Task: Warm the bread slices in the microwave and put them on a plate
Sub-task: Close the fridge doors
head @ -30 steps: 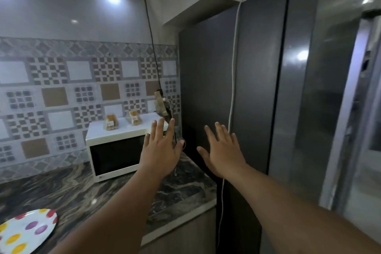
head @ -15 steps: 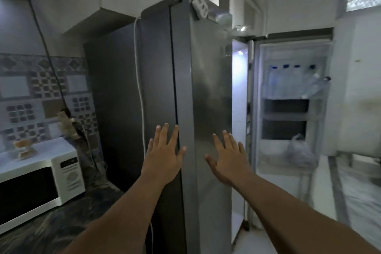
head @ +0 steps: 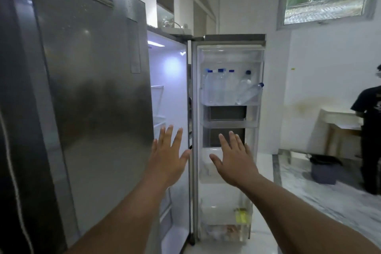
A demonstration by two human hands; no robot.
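Note:
My left hand (head: pixel 168 156) and my right hand (head: pixel 234 159) are both held out flat in the air, fingers spread, holding nothing. They hover in front of a steel fridge (head: pixel 92 99) whose right door (head: pixel 228 109) stands wide open. The lit fridge interior (head: pixel 171 80) shows white shelves behind my left hand. No bread, microwave or plate is in view.
Several water bottles (head: pixel 226 88) fill a door shelf; small packets lie in the bottom door bin (head: pixel 226 231). A person in dark clothes (head: pixel 371 130) stands at the far right beside a white counter (head: pixel 338 117) and a dark bin (head: pixel 324 171). Pale floor stretches to the right.
My view has swung right, from the counter with the microwave and spotted plate to the open fridge. Both hands have stayed raised and spread in front of me.

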